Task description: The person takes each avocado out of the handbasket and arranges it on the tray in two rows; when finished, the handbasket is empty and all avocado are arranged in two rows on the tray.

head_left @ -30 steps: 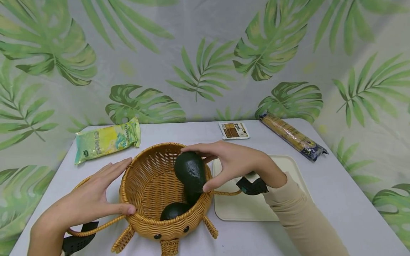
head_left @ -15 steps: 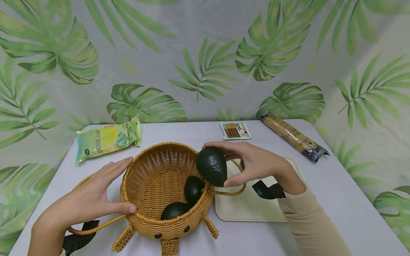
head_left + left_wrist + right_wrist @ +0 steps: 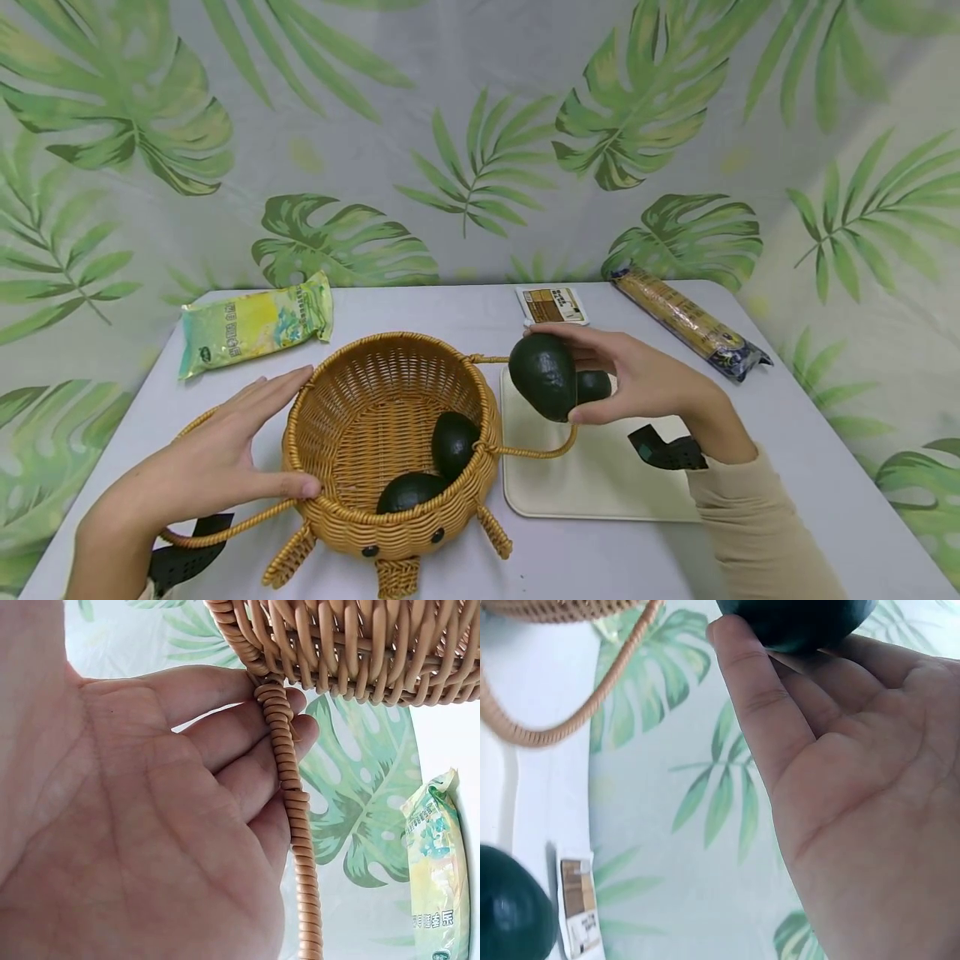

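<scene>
A dark green avocado (image 3: 543, 377) is held up in my right hand (image 3: 637, 375), over the left part of a cream tray (image 3: 592, 475). The thumb is below it and the fingers lie behind. Behind the held one, another avocado (image 3: 595, 386) shows on the tray, partly hidden. My left hand (image 3: 202, 458) rests against the left side of a wicker basket (image 3: 390, 533), thumb on the rim and fingers fairly straight. Inside the basket lie two avocados, one at the right wall (image 3: 454, 444) and one at the front (image 3: 408, 492). The left wrist view has the fingers beside the basket handle (image 3: 296, 817).
A green and yellow packet (image 3: 255, 325) lies at the back left of the white table (image 3: 420, 304). Toward the back are a small flat brown and white packet (image 3: 552, 306) and a long golden package (image 3: 686, 321). The right basket handle (image 3: 536, 452) overhangs the tray.
My right hand has lifted the avocado out of the basket and carried it right, over the rim to above the tray. My left hand has stayed at the basket.
</scene>
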The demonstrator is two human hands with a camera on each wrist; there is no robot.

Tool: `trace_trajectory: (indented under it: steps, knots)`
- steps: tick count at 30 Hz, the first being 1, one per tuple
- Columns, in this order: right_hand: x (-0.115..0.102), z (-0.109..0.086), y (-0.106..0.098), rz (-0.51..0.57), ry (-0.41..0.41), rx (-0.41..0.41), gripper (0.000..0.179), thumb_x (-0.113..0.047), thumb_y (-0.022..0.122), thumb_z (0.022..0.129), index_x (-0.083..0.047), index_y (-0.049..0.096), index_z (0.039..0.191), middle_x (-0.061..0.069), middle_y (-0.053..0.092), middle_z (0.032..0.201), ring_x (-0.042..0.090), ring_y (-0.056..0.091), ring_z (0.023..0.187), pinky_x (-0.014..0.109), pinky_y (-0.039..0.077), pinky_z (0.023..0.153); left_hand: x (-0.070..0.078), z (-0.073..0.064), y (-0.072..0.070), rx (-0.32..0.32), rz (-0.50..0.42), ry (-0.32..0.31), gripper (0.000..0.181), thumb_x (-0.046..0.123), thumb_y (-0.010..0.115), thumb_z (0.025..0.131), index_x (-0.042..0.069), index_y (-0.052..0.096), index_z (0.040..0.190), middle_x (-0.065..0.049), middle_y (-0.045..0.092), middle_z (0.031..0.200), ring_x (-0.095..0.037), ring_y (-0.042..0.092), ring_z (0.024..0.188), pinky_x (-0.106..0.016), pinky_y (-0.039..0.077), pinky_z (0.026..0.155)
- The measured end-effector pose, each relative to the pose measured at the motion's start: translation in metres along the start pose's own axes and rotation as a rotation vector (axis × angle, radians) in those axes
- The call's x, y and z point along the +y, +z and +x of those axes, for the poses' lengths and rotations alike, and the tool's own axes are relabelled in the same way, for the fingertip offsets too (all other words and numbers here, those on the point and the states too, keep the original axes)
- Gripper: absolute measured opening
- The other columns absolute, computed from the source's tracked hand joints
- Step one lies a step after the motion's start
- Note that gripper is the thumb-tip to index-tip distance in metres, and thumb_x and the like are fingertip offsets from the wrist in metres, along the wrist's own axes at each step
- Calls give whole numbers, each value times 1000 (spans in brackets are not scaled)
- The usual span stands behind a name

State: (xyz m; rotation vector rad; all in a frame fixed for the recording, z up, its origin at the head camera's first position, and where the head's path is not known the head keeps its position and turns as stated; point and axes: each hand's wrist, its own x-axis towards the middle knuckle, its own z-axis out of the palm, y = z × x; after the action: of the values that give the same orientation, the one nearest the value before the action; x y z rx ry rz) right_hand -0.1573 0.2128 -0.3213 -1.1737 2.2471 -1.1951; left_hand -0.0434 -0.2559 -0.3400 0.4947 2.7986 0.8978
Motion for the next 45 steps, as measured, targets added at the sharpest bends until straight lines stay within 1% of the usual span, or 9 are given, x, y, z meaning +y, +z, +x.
trace_trajectory:
  steps: [3,10,16,20,24,29,33,42,45]
  knots:
    - [6,-6,-3,17,1,20,92,-11,84,84,-25,37,161,0,51,154,17,55,137,33,49,110,0,1,0,4,8,0,116,54,88,77,30,18,167,-15,26,169,-52,20,152,-81,28,103]
    - [20,-21,-10,-5,7,79,94,-3,82,84,-22,35,162,4,51,153,9,54,137,25,48,109,1,1,0,7,13,9,117,54,88,76,29,18,167,-14,27,169,-50,23,152,-80,31,102]
    - [33,-34,-16,-3,19,112,92,1,79,85,-16,33,162,7,52,153,10,55,136,23,48,108,2,0,0,7,14,7,117,54,88,77,30,17,167,-14,26,169,-49,23,152,-79,33,101]
    - [41,-45,-19,-7,81,153,91,-1,80,86,-21,34,162,4,51,153,6,55,135,20,47,106,3,-1,-1,5,10,2,117,54,87,77,30,16,167,-13,25,169,-49,23,152,-79,33,101]
    - [51,-56,-21,-26,127,188,89,-2,79,88,-24,34,162,7,47,156,2,53,134,17,46,105,3,0,-1,5,15,-3,117,55,87,77,31,17,167,-13,25,169,-49,22,153,-79,31,102]
    - [68,-65,-24,-79,176,224,87,-5,78,90,-20,33,162,14,45,156,-4,53,129,15,46,102,1,1,-1,11,30,-22,117,57,87,75,31,20,166,-17,28,168,-53,20,152,-83,24,104]
    - [79,-72,-25,-68,223,244,84,-7,77,92,-16,32,162,17,45,154,-8,52,127,12,46,101,1,1,0,7,29,-28,117,56,88,75,31,20,166,-17,28,168,-53,20,152,-83,23,104]
    - [102,-86,-24,-34,286,284,84,-9,77,93,-13,30,163,20,46,153,-12,51,125,9,43,101,2,0,-1,0,12,-1,117,54,87,77,29,17,167,-12,25,169,-47,24,152,-78,35,101]
    - [108,-90,-22,-46,332,295,85,-14,78,93,-15,30,163,18,45,155,-4,51,130,8,42,100,3,0,-1,-2,12,-2,116,54,87,77,29,17,167,-11,25,169,-46,23,153,-78,35,101]
